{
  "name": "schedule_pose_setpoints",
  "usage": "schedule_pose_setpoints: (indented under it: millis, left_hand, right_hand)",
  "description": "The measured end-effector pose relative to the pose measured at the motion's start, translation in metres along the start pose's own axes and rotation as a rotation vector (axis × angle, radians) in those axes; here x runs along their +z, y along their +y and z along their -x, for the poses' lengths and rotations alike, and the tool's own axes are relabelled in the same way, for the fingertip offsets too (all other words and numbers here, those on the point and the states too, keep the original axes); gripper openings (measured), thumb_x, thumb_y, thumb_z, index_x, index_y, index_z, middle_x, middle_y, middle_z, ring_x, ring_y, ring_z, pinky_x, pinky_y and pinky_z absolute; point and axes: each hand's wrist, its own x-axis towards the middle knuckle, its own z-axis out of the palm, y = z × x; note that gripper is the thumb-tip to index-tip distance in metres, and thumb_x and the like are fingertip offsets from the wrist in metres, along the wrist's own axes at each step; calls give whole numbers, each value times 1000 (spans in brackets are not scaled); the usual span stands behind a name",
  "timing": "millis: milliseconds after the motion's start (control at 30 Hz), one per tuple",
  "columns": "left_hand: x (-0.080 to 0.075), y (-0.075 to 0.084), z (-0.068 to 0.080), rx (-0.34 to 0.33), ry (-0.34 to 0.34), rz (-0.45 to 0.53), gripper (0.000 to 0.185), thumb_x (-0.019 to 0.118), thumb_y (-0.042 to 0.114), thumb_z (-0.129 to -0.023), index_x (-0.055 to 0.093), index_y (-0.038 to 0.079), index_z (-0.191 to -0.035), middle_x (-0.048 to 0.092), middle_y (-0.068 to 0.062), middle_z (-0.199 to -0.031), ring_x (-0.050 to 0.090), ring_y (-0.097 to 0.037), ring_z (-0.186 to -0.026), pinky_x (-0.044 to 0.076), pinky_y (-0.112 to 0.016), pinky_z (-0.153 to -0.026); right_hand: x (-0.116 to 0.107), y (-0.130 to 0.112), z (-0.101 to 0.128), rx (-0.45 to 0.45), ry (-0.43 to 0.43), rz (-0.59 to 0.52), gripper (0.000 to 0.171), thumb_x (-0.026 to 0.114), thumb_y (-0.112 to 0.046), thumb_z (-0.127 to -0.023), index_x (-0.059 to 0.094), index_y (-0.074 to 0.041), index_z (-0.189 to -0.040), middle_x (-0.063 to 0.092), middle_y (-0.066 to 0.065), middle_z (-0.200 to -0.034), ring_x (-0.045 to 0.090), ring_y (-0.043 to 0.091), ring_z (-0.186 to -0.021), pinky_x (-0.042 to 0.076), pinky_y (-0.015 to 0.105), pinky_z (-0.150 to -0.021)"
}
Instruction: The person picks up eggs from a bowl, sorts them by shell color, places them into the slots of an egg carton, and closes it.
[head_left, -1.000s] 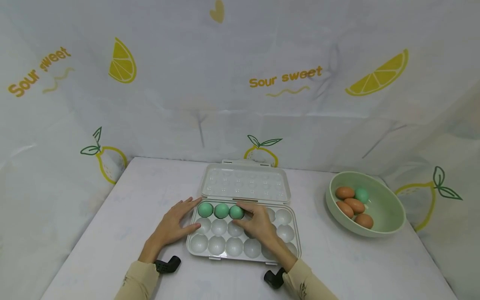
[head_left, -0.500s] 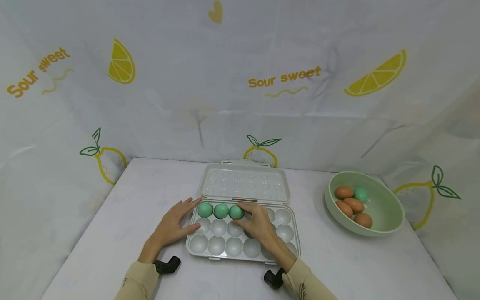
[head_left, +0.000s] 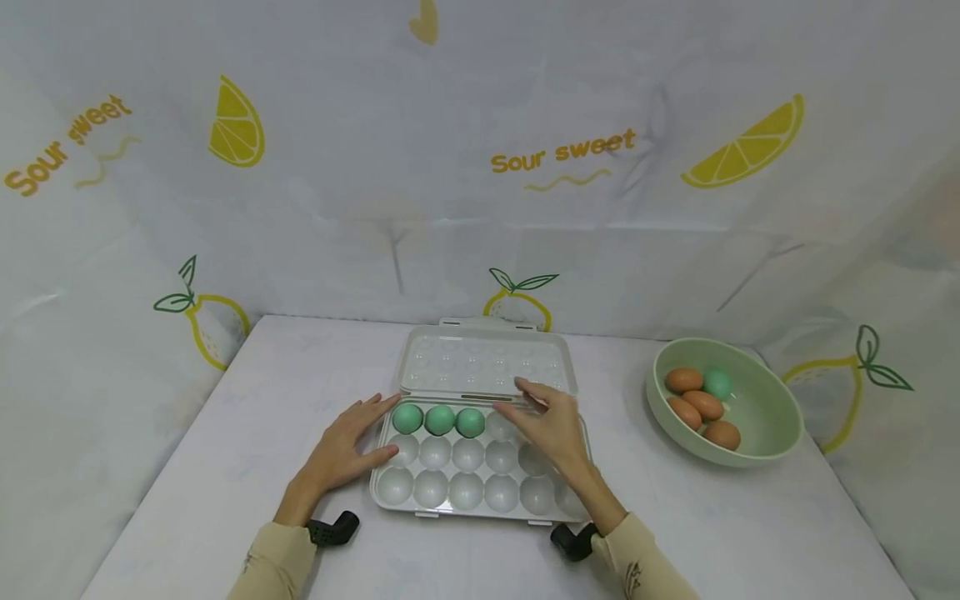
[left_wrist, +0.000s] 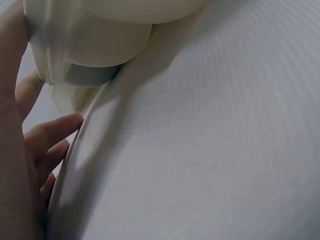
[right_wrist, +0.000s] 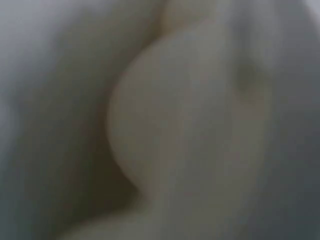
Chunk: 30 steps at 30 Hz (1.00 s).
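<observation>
A pale plastic egg tray (head_left: 448,503) lies on the table with its clear lid (head_left: 487,358) folded back. Three green eggs (head_left: 439,420) sit side by side in its back row, from the left end. My left hand (head_left: 341,446) rests against the tray's left side, thumb over the edge; the left wrist view shows its fingers (left_wrist: 55,131) along the tray's outer wall. Above the right part of the tray is my right hand (head_left: 551,425), fingers parted and holding nothing. Blur in the right wrist view leaves only the tray's rounded cups (right_wrist: 155,115) discernible.
At the right of the table stands a light green bowl (head_left: 772,417) with several brown eggs (head_left: 703,406) and one green egg (head_left: 717,384). Behind the table hangs a white cloth (head_left: 420,192) printed with lemons.
My right hand has let go of the third green egg, which stays in its cup, and has moved right with fingers spread. The left hand keeps its place. The view has shifted slightly.
</observation>
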Motion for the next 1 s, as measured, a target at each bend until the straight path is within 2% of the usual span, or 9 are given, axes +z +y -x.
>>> schedule_pose_setpoints:
  millis: [67,200,300,433,567,700,867,933,1000]
  left_hand:
    - [0,0,0,-2,-3,1,76,75,42,-85,47,27,-154,55,-12,-153,50,-37,-144,36,-62,-121]
    - [1,-1,0,-10,-7,-6,76,75,43,-85,47,27,-155,55,-12,-154,50,-38,-144,36,-62,-121]
    - [0,0,1,-16,-8,-10,76,75,43,-85,47,27,-154,55,-12,-153,50,-38,-144,36,-61,-122]
    - [-1,1,1,-13,-8,-8,76,75,43,-85,47,26,-154,55,-12,-153,50,-38,-144,36,-60,-122]
    - [-1,0,1,-12,0,-7,76,75,42,-85,48,26,-154,55,-12,-153,50,-38,-144,36,-61,-121]
    - [0,-2,2,-15,0,3,76,75,42,-85,47,27,-154,55,-11,-154,49,-38,-144,36,-62,-121]
    - [2,-2,2,-13,-1,7,77,75,43,-85,47,28,-155,55,-10,-154,50,-38,-144,36,-61,-121]
    - [2,-2,2,-10,0,0,77,75,44,-85,47,28,-154,55,-10,-153,50,-37,-144,36,-61,-122]
    - [2,-2,1,-5,2,-2,77,76,43,-85,47,29,-154,56,-9,-153,50,-37,-144,36,-60,-121]
  right_hand:
    - [-19,-3,-5,26,69,-16,50,90,-7,-76,71,12,-117,71,28,-121,70,41,-117,59,39,-98]
    - [-64,1,-15,108,218,-5,48,88,-8,-79,70,12,-120,70,27,-124,69,37,-120,58,22,-95]
    - [-100,11,-19,195,330,16,51,86,-14,-83,68,9,-125,69,25,-129,70,21,-119,54,9,-93]
    - [-144,21,-18,323,472,13,56,85,-23,-84,67,2,-131,66,22,-135,68,-3,-105,54,2,-82]
    - [-175,35,-18,417,561,1,59,87,-27,-82,67,-2,-133,65,18,-138,66,-7,-97,53,1,-79]
    - [-197,52,-19,468,571,67,61,87,-30,-82,67,-3,-133,68,8,-136,66,-3,-105,51,1,-87]
    - [-220,66,-20,581,469,223,68,81,-43,-85,61,-9,-141,61,8,-145,62,5,-121,48,4,-94]
    - [-228,70,-22,602,427,292,71,81,-47,-85,61,-10,-142,58,12,-147,62,-1,-113,47,4,-90]
    - [-235,74,-23,595,390,354,71,81,-47,-85,61,-9,-141,58,14,-145,58,-11,-96,45,2,-83]
